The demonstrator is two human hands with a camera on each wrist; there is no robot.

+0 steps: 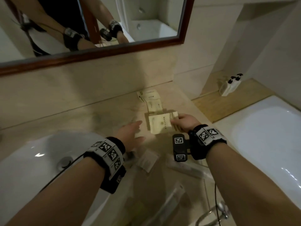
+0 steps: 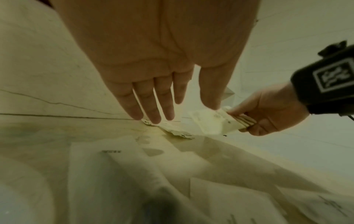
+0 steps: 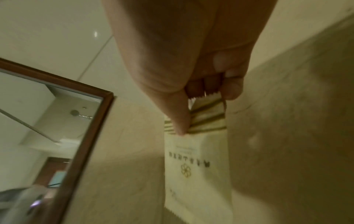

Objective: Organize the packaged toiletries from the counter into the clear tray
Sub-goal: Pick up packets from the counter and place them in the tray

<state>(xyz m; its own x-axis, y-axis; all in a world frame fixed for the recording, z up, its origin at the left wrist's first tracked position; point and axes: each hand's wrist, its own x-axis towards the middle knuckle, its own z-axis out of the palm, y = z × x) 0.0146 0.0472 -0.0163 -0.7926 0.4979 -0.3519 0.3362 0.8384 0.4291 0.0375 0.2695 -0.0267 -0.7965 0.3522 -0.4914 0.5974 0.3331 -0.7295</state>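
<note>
My right hand point(image 1: 180, 122) pinches the striped end of a cream toiletry packet point(image 1: 160, 123) between thumb and fingers, holding it just above the beige counter point(image 1: 81, 118). The same packet point(image 3: 197, 166) hangs below the right hand point(image 3: 203, 106) in the right wrist view. My left hand point(image 1: 132, 132) is open, fingers straight, reaching toward the packet's left edge without touching it. Its fingers point(image 2: 153, 109) point at two more packets point(image 1: 150, 99) lying by the wall. The clear tray point(image 1: 164, 190) sits near me between the arms with several packets point(image 1: 146, 161) inside.
A white sink basin point(image 1: 37, 160) lies to the left and a white bathtub point(image 1: 267, 137) to the right. A framed mirror point(image 1: 91, 51) hangs above the counter. A small white holder with dark-capped bottles point(image 1: 229, 86) stands on the wooden ledge. A chrome tap point(image 1: 218, 211) is at the bottom right.
</note>
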